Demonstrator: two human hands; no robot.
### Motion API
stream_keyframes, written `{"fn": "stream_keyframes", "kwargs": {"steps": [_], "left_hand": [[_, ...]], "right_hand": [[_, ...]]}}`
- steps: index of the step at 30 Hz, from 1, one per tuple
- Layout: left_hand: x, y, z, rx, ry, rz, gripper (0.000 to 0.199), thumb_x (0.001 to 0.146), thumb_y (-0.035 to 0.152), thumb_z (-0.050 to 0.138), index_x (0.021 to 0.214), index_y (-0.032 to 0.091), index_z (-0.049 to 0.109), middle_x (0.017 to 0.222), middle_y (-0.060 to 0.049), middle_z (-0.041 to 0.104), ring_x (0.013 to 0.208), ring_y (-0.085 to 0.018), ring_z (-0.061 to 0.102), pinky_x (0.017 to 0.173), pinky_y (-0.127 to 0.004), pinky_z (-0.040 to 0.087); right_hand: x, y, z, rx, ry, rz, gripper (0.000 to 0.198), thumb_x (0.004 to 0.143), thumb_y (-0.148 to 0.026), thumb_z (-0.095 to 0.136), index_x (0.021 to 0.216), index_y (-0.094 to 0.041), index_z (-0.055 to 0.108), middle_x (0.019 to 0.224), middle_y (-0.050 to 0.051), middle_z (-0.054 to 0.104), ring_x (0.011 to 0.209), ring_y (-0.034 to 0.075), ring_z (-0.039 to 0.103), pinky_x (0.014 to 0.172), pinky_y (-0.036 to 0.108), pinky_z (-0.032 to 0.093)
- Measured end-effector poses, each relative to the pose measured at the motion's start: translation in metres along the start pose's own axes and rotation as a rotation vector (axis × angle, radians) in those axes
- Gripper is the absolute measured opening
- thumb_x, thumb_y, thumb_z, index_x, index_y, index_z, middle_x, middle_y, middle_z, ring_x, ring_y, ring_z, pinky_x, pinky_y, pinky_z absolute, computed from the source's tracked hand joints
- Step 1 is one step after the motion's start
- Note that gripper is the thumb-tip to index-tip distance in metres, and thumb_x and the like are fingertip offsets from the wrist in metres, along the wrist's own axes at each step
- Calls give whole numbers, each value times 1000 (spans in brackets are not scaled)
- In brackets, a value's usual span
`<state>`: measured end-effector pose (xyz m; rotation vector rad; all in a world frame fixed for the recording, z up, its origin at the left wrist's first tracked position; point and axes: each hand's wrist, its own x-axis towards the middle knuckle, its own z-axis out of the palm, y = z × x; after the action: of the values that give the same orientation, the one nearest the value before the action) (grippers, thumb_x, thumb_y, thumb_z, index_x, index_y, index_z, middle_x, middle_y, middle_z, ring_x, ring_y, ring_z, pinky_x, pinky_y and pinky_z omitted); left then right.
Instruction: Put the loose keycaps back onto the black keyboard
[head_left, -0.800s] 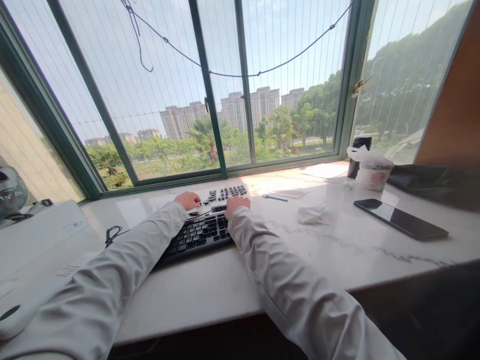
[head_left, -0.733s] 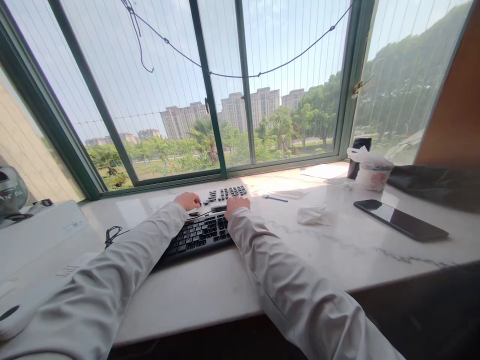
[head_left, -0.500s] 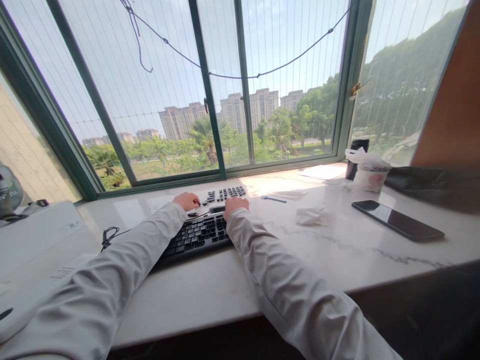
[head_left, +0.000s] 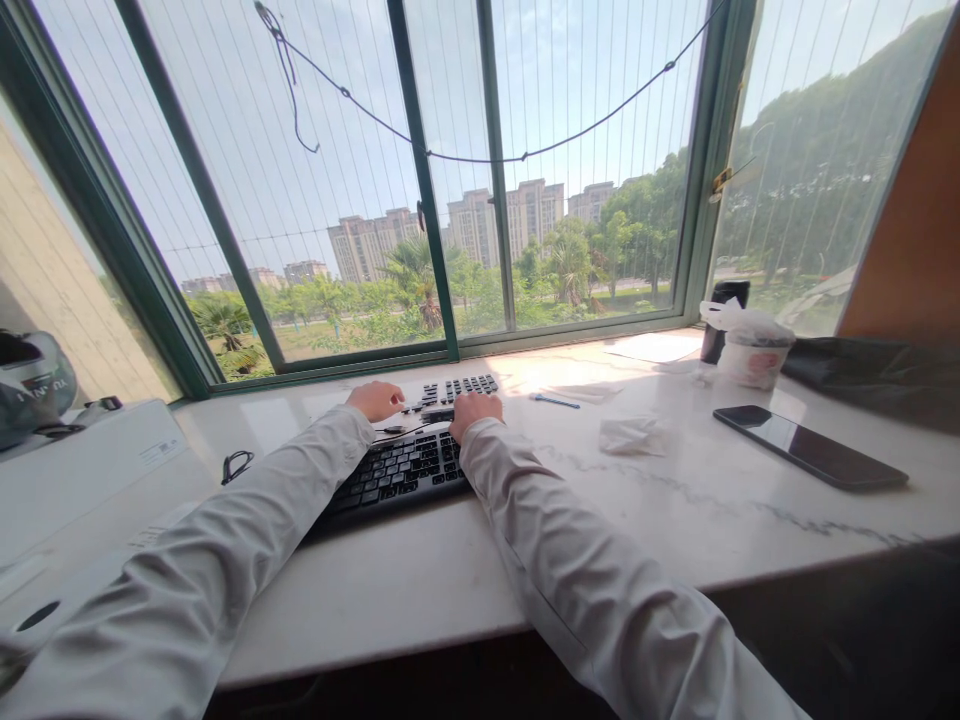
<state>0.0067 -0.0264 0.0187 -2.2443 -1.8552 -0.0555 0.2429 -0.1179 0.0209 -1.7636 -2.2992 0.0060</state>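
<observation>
Both arms, in pale long sleeves, extend forward over a black keyboard (head_left: 401,468) that lies on the white marble table (head_left: 675,500) below a wide green-framed window (head_left: 450,180). The left hand (head_left: 375,400) rests at the far left corner of the keyboard, its fingers curled downward and close together; whether they grip anything cannot be told from this angle. The right hand (head_left: 475,406) rests at the far edge of the keyboard, near its middle, fingers bent down and together, tips hidden behind the knuckles, so any object under them cannot be made out. Just beyond the two hands, rows of loose black keycaps (head_left: 459,386) lie on the table, set out in lines between the keyboard and the window sill. A thin dark cable (head_left: 237,464) lies coiled on the table to the left of the left forearm. Further left sits a white box (head_left: 82,470), with a helmet (head_left: 34,385) behind it at the frame edge. To the right of the right hand lies a blue pen (head_left: 553,401), and nearer the viewer a crumpled white tissue (head_left: 630,434). Well apart to the right, a black smartphone (head_left: 810,447) lies flat, screen up. Behind it stand a white cup wrapped in a plastic bag (head_left: 746,350) and a dark tumbler (head_left: 722,320), just beside each other. A dark bag (head_left: 877,375) lies at the far right.
</observation>
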Motion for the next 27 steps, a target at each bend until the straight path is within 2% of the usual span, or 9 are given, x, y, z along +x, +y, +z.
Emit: {"fn": "stream_keyframes", "kwargs": {"steps": [7,12,17,21,24,27], "left_hand": [[-32,6,-46,-9,65,14,42,82,57,47,109,32,68,105,0,71,95,-22,63,83,-30,46],[-73,14,-70,-36,119,67,40,83,58,46,101,32,71,97,2,72,89,-21,64,80,-29,45],[-116,29,-59,-105,199,75,39,86,55,46,95,28,73,91,-1,73,84,-21,64,75,-28,44],[-131,36,-41,-120,182,47,32,84,51,51,86,28,74,83,-2,73,77,-20,64,69,-29,43],[-133,38,-34,-165,214,74,31,84,49,51,86,27,73,81,-3,72,74,-20,64,65,-29,43],[-135,39,-31,-203,257,130,32,85,47,51,87,26,73,82,-4,72,74,-19,63,66,-28,43]], "right_hand": [[-4,-4,-1,-30,102,-20,30,80,-26,55,106,-16,66,103,13,69,96,26,63,86,40,44],[-8,-5,-2,-47,193,-58,24,82,-24,50,96,-15,66,94,15,69,88,26,63,79,38,43],[-12,-9,-2,-16,275,-104,25,89,-25,41,101,-18,61,91,13,70,82,25,64,71,35,41],[-17,-22,-2,98,315,-137,23,92,-28,41,107,-23,57,95,9,70,83,22,64,69,31,40],[-18,-33,1,266,358,-117,20,89,-30,47,104,-25,58,92,7,70,84,22,63,70,29,39],[-14,-38,8,537,407,-90,22,88,-39,47,91,-23,61,82,5,68,80,21,60,68,28,39]]}}
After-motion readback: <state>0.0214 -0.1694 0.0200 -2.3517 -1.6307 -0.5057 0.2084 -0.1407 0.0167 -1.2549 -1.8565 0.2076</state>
